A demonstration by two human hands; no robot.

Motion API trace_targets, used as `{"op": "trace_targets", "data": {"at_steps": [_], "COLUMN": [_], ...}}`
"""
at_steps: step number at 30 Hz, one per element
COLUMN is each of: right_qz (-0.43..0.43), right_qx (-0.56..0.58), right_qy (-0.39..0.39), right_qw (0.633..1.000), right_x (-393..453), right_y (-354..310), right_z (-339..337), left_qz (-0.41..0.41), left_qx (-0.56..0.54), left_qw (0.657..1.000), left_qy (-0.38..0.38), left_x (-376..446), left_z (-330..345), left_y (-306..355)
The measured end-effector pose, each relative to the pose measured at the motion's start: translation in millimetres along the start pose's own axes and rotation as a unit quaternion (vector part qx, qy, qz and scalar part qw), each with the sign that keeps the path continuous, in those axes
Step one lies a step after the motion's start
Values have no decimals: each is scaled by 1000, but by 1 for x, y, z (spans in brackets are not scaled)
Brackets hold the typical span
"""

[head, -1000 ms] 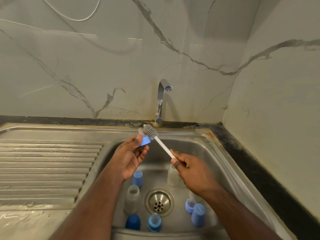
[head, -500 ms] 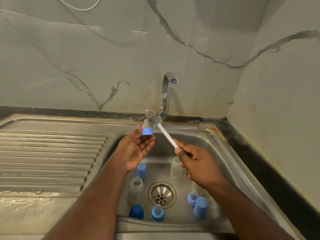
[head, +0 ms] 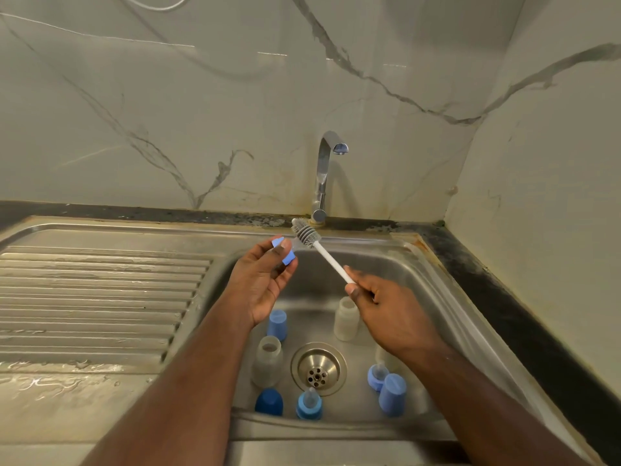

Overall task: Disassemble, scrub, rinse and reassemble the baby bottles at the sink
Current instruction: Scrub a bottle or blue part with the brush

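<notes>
Nearest the viewer, along the front wall of the sink (head: 336, 428), stand a dark blue cap (head: 268, 401), a blue collar with its teat (head: 309, 404) and, to the right, a light blue cap (head: 392, 394) touching a second blue collar with a teat (head: 377, 377). Around the drain (head: 318, 368) stand two clear bottle bodies, one upright to its left (head: 267, 360) and one beyond it to the right (head: 346, 318), with another light blue cap (head: 277, 325) just behind the left body.

Above the basin, the right hand (head: 386, 309) has its grip curled around the lower end of a bottle brush (head: 322, 252); the white handle runs up and to the left out of the fingers, and the grey ribbed head sits at the far end, well clear of the grip. The left hand (head: 263, 280) pinches a small blue collar (head: 284, 251) at its fingertips, thumb across the front, so the piece pokes out above and beside the grip. The brush head is just beside this collar, to its right; whether they touch cannot be told.

Farther back, the tap (head: 324, 173) rises from the sink's rear edge, against the marble wall (head: 201, 112). The ribbed drainboard (head: 94, 297) lies to the left.
</notes>
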State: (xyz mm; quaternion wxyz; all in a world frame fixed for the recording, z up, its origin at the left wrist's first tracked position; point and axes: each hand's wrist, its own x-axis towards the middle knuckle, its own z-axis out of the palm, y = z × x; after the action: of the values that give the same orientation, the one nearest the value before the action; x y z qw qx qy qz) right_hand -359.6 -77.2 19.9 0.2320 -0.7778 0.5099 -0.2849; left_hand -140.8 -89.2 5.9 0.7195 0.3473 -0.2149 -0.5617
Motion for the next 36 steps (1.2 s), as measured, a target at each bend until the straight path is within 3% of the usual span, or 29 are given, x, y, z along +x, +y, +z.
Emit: {"op": "trace_targets", "data": {"at_steps": [10, 36], "right_qz": [-6, 23], "right_qx": [7, -3], "right_qy": [-12, -19], "right_qw": [1000, 1000], "right_x": [-4, 3], "right_y": [-5, 3], "right_z": [3, -5], "left_qz": [35, 1], "left_qx": [49, 75], "left_qw": [998, 996], "left_qy": [-23, -46], "left_x": [2, -1], "left_z": [-1, -2], "left_y": [-2, -1]}}
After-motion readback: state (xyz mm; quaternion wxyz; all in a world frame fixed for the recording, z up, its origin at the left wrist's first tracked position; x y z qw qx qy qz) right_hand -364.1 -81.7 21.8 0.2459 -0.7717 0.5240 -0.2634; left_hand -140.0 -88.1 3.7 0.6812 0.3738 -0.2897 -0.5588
